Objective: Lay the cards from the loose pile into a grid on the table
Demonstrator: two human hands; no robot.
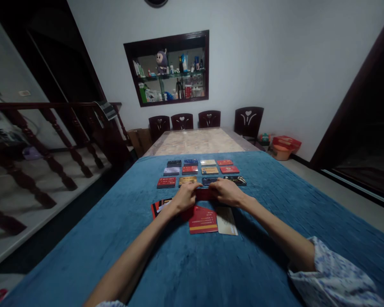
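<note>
My left hand (184, 197) and my right hand (226, 192) meet over a blue cloth (259, 238), fingers closed on the two ends of a dark red card (205, 194). Just beyond the hands, several cards (202, 171) lie in neat rows, red, blue and tan. Under and in front of the hands lie loose cards: a red one (203, 220), a pale one (226, 221) and a red-black one (159, 206) partly hidden by my left wrist.
The blue cloth covers the near part of a long table; bare marbled top (198, 142) shows beyond. Several dark chairs (208, 119) stand at the far end. A wooden stair railing (51, 140) runs on the left. A wall niche (169, 70) holds bottles and a toy.
</note>
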